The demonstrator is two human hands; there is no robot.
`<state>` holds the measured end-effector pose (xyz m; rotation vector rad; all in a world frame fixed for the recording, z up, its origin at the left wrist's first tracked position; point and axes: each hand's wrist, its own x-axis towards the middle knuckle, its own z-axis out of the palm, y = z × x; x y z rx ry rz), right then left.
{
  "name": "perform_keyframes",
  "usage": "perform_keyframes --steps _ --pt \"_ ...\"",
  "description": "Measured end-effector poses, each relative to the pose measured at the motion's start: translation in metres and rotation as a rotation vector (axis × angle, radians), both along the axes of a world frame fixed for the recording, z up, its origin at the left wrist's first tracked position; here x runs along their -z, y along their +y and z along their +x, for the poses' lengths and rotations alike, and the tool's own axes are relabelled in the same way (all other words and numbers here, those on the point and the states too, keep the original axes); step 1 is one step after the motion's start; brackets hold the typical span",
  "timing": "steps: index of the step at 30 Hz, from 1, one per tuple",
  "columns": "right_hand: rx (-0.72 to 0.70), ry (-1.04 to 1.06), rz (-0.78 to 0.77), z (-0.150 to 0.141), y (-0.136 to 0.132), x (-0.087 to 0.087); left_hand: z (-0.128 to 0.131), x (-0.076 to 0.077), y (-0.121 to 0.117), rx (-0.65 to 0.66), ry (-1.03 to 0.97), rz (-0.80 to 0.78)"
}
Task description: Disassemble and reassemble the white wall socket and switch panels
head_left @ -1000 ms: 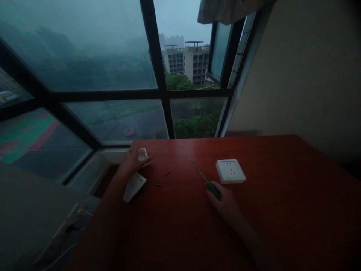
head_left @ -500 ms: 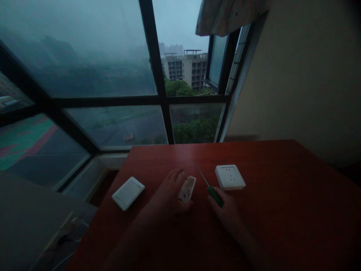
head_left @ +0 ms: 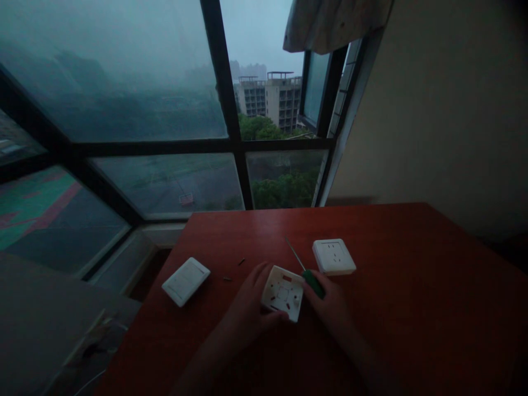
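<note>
My left hand grips a white square socket back part by its left edge, with the inner side and its slots facing up, just above the red table. Beside it, my right hand is closed round the green handle of a screwdriver, whose thin shaft points away and to the left. A white wall socket lies face up just beyond my right hand. A white cover plate lies on the table's left edge.
Two small dark screws lie on the table between the cover plate and my left hand. A large window with dark frames stands behind the table. A beige wall is at the right. Cables lie on a grey surface at lower left.
My left hand carried the white back part from the table's far left corner to the middle and turned its inner side up, beside the screwdriver. My right hand stayed in place.
</note>
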<state>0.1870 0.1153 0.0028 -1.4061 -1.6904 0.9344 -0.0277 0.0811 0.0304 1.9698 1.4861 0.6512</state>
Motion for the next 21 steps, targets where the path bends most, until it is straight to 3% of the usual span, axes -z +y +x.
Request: perform_keyframes --steps 8,16,21 --pt "-0.004 -0.021 -0.004 0.002 0.0 0.0 -0.007 -0.001 -0.017 -0.102 0.027 -0.005" --pt "0.004 -0.044 -0.011 0.003 0.0 0.002 -0.002 -0.012 -0.021 -0.077 0.033 -0.048" --pt "0.016 -0.057 -0.002 0.002 -0.001 0.001 0.004 -0.007 -0.028 -0.1 0.044 -0.065"
